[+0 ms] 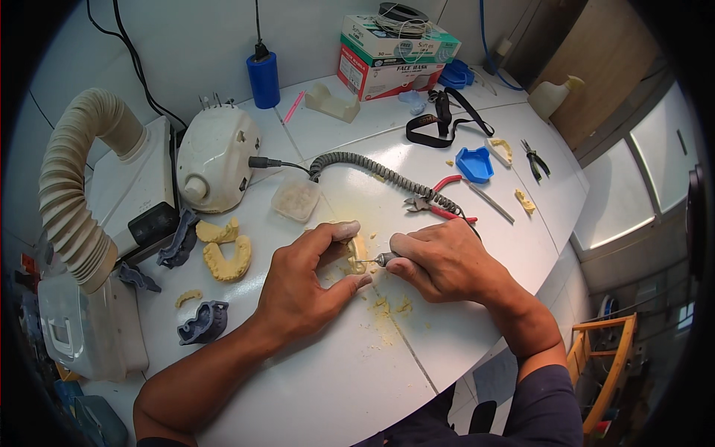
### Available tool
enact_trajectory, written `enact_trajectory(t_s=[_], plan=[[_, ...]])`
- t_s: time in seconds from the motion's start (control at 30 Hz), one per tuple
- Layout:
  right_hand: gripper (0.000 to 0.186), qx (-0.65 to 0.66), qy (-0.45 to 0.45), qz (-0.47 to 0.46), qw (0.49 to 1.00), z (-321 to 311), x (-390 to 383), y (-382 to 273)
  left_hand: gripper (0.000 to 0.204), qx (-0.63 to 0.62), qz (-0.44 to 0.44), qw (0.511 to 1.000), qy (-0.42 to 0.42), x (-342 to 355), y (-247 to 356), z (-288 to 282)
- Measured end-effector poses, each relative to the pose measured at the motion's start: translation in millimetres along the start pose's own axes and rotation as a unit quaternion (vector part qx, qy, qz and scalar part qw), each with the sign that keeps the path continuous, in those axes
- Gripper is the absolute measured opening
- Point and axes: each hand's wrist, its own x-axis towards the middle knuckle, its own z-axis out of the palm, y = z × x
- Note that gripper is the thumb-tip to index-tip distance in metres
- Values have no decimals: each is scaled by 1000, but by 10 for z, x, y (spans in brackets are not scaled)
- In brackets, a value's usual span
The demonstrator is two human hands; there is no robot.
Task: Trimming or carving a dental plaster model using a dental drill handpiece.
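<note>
My left hand [302,277] is closed around a pale yellow plaster dental model [359,252], fingers on its far side and thumb on the near side. My right hand [450,261] grips a rotary handpiece [384,259], whose thin bur points left and meets the model, as far as I can see. A grey coiled cord [380,168] runs from the cream control unit [220,156] toward my right hand. Yellow plaster crumbs and dust [386,307] lie on the white tabletop [335,380] just below the model.
Yellow plaster casts [227,261] and dark impression pieces [202,322] lie left, beside a ribbed suction hose [63,186]. A small clear box [296,198] is beyond my left hand. Red-handled cutters [436,201], a blue mould [474,165] and black pliers [534,160] lie right.
</note>
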Motion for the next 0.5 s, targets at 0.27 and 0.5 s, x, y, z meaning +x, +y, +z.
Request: enact_trajectory(t_s=[0.27, 0.5], plan=[[38, -1, -10, -1, 1000, -14, 6, -7, 61, 3, -4, 1000, 4, -6, -10, -1], [39, 5, -4, 12, 1000, -6, 7, -13, 62, 10, -2, 1000, 11, -9, -16, 0]])
